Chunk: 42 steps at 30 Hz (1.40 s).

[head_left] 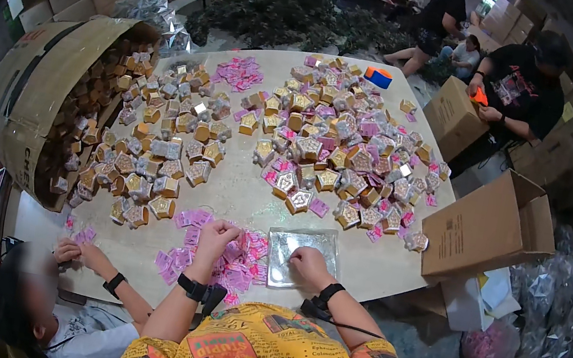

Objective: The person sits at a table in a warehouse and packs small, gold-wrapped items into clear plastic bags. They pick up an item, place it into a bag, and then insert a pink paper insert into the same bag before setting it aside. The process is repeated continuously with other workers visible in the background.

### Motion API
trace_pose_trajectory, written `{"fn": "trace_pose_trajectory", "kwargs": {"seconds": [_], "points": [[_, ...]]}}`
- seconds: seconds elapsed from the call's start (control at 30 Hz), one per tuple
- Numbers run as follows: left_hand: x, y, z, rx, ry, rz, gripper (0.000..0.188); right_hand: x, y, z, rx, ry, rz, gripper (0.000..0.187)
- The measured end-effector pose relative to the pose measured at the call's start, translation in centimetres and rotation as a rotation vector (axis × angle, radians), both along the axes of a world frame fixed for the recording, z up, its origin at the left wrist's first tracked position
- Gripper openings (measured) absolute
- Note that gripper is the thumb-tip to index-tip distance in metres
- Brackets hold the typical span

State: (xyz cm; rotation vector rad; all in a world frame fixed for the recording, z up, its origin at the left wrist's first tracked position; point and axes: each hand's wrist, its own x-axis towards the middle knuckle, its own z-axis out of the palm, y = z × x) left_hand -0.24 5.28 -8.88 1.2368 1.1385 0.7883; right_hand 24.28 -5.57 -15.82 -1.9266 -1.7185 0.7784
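Note:
My left hand (216,240) hangs over a pile of pink tags (238,277) near the table's front edge. Its fingertips are pinched together, and anything between them is too small to see. Over a shallow, shiny square tray (282,237) just right of the pile, my right hand (312,268) is curled, thumb and fingers pressed together. What those fingers hold, if anything, does not show. Beyond lie heaps of small gold pentagon-shaped boxes with silvery lids, one group (155,149) on the left and another (350,159) on the right, mixed with pink tags.
A big carton (37,84) lies tipped at the left, spilling gold boxes. Another carton (474,233) opens at the right edge. A blue-orange tape roll (378,77) sits far back. A seated person's hands (83,253) work at front left; another person (521,89) stands behind a carton.

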Motion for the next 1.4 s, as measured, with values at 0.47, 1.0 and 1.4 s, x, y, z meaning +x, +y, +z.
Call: {"fn": "trace_pose_trajectory", "kwargs": {"seconds": [0.47, 1.0, 1.4], "points": [[0.2, -1.0, 1.2, -0.049, 0.022, -0.097, 0.017, 0.5, 0.0, 0.0, -0.19, 0.651, -0.364, 0.013], [3.8, -2.5, 1.0, -0.02, -0.019, -0.253, 0.015, -2.0, 1.0, 6.3, -0.223, 1.222, -0.592, 0.012], [4.6, -4.0, 3.6, 0.633, 0.229, -0.244, 0.014, -6.2, 2.4, 7.7, -0.342, 1.65, -0.669, 0.014]]}}
